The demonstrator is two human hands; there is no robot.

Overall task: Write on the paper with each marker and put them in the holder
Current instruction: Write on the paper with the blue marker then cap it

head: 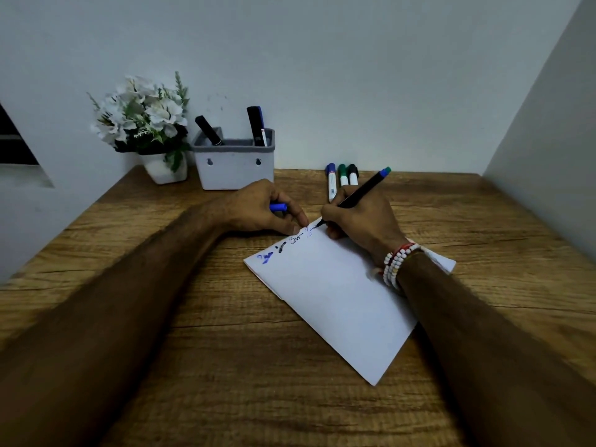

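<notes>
The right hand [361, 217] grips a black marker [358, 195] like a pen, its tip touching the far corner of the white paper [338, 301], which lies askew on the wooden table [225, 366] and bears a row of scribbles along its far left edge. The left hand [261, 208] is closed around a blue cap [279, 207], its fingertips pressing on the paper's far edge beside the marker tip. Toward the table's back edge, three capped markers [342, 179] lie side by side just beyond the right hand, and left of them the grey holder [235, 169] already holds several markers next to a pot of white flowers [145, 121].
</notes>
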